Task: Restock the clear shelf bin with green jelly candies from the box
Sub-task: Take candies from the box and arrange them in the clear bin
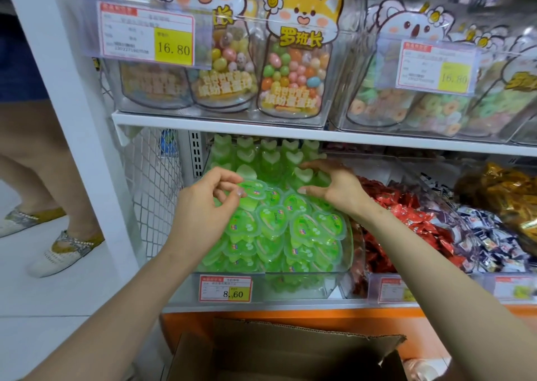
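Note:
The clear shelf bin [347, 247] on the lower shelf is piled with green heart-shaped jelly candies [302, 229], stacked upright at the back and lying flat at the front. My left hand [209, 197] pinches one green jelly candy [254, 191] between thumb and fingers over the pile's left side. My right hand [334, 185] hovers over the back right of the pile, its fingers spread and bent and touching the candies. The cardboard box [290, 348] stands open at the bottom, below the shelf; its inside is dark.
A price tag reading 8.60 [225, 289] hangs on the bin's front. Red-wrapped sweets [386, 220] and blue-and-white ones [488, 235] fill the bins to the right. The upper shelf [232, 124] hangs just above the hands. A person's legs [52, 229] stand at left.

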`<action>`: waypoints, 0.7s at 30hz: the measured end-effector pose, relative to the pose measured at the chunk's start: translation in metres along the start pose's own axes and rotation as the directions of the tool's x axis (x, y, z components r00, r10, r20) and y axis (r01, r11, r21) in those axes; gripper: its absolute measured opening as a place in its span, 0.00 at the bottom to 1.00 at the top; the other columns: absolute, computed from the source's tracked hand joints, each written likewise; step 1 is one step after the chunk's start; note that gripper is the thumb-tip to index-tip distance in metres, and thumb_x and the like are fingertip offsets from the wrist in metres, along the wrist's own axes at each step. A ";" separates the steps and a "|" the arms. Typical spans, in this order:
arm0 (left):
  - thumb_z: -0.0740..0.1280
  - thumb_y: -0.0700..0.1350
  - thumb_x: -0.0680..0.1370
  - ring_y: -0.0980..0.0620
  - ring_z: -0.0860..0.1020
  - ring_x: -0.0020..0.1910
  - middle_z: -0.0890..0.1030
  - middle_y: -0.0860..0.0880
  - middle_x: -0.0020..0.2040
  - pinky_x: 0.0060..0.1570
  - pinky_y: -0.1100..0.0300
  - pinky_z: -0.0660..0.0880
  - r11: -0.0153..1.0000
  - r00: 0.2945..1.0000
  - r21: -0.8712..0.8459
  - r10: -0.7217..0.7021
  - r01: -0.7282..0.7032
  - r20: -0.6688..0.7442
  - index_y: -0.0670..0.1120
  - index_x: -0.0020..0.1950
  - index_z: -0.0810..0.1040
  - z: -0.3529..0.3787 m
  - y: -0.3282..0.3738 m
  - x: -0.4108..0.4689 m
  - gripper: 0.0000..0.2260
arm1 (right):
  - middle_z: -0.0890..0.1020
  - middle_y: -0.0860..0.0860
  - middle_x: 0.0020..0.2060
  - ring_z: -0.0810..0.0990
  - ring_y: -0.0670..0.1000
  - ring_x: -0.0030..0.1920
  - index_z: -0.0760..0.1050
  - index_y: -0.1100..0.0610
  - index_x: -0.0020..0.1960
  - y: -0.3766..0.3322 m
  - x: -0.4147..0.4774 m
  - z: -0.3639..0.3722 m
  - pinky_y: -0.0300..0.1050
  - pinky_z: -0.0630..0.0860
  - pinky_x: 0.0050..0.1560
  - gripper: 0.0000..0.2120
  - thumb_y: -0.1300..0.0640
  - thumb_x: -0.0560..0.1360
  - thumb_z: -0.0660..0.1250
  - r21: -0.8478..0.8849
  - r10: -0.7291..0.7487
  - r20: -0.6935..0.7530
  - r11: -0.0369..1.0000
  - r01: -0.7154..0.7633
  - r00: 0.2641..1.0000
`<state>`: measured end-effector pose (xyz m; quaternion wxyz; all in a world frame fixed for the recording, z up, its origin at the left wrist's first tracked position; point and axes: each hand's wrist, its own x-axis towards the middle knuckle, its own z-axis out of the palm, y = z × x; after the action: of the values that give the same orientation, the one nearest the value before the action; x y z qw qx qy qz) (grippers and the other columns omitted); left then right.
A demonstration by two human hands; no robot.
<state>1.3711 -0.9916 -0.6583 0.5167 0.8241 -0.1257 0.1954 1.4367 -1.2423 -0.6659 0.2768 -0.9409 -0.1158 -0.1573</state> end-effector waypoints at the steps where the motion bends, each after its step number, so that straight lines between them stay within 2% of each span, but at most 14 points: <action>1: 0.69 0.39 0.74 0.57 0.74 0.38 0.79 0.56 0.39 0.38 0.71 0.69 0.998 1.000 0.052 0.017 -0.016 -0.015 0.48 0.48 0.78 -0.001 -0.001 0.001 0.06 | 0.78 0.47 0.60 0.74 0.49 0.60 0.76 0.49 0.61 0.000 0.000 0.000 0.42 0.68 0.60 0.24 0.48 0.66 0.76 -0.005 0.004 0.007 1.000 -0.004 1.000; 3: 0.70 0.41 0.73 0.55 0.74 0.42 0.79 0.58 0.42 0.44 0.63 0.71 0.978 0.996 0.195 0.084 -0.077 -0.030 0.47 0.50 0.78 -0.001 -0.003 0.003 0.08 | 0.78 0.47 0.61 0.74 0.49 0.61 0.76 0.48 0.62 0.001 0.000 -0.001 0.43 0.69 0.62 0.25 0.47 0.66 0.75 -0.022 0.010 0.019 1.000 -0.010 1.000; 5: 0.72 0.47 0.71 0.50 0.73 0.49 0.78 0.54 0.48 0.49 0.56 0.69 0.920 0.988 0.365 0.153 -0.142 -0.003 0.46 0.54 0.77 0.001 -0.008 0.005 0.13 | 0.77 0.48 0.61 0.74 0.51 0.62 0.75 0.48 0.62 0.002 -0.001 -0.001 0.46 0.70 0.63 0.26 0.46 0.66 0.75 -0.055 -0.003 0.014 0.998 0.003 1.000; 7: 0.72 0.55 0.69 0.45 0.70 0.54 0.76 0.48 0.53 0.53 0.53 0.67 0.841 0.979 0.504 0.197 -0.196 0.051 0.45 0.57 0.76 0.005 -0.012 0.007 0.22 | 0.77 0.49 0.61 0.74 0.52 0.62 0.75 0.48 0.62 0.003 -0.002 -0.003 0.48 0.70 0.63 0.25 0.45 0.67 0.74 -0.080 -0.018 -0.012 0.997 0.017 1.000; 9: 0.70 0.61 0.67 0.44 0.69 0.54 0.75 0.46 0.53 0.53 0.52 0.64 0.773 0.976 0.597 0.199 -0.215 0.094 0.45 0.59 0.76 0.012 -0.014 0.009 0.27 | 0.78 0.49 0.60 0.75 0.51 0.60 0.76 0.49 0.61 0.003 -0.005 -0.009 0.47 0.71 0.61 0.23 0.45 0.68 0.73 -0.070 -0.012 -0.046 0.998 0.009 0.999; 12: 0.72 0.62 0.64 0.44 0.71 0.50 0.75 0.45 0.49 0.47 0.54 0.58 0.711 0.969 0.664 0.230 -0.233 0.094 0.45 0.55 0.78 0.022 -0.014 0.013 0.27 | 0.81 0.49 0.56 0.77 0.51 0.58 0.78 0.50 0.58 0.003 -0.014 -0.020 0.48 0.72 0.59 0.18 0.49 0.69 0.73 -0.028 -0.037 -0.125 0.999 0.034 0.991; 16: 0.77 0.58 0.61 0.43 0.72 0.44 0.76 0.44 0.43 0.42 0.55 0.56 0.612 0.954 0.752 0.289 -0.245 0.076 0.43 0.48 0.80 0.030 -0.009 0.018 0.24 | 0.82 0.50 0.54 0.77 0.52 0.58 0.80 0.54 0.55 0.005 -0.032 -0.029 0.48 0.71 0.61 0.14 0.54 0.70 0.73 -0.016 -0.048 -0.182 0.999 0.046 0.982; 21: 0.73 0.58 0.66 0.43 0.70 0.49 0.75 0.42 0.48 0.46 0.52 0.60 0.589 0.967 0.782 0.244 -0.204 0.068 0.44 0.54 0.78 0.035 -0.003 0.015 0.24 | 0.81 0.51 0.50 0.76 0.53 0.53 0.79 0.50 0.55 0.004 -0.050 -0.035 0.46 0.68 0.56 0.16 0.48 0.69 0.66 -0.040 -0.050 -0.209 0.998 0.043 0.977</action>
<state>1.3924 -1.0217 -0.6676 0.0801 0.9390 -0.1186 0.3127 1.3837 -1.2717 -0.6584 0.2669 -0.9208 -0.1050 -0.2642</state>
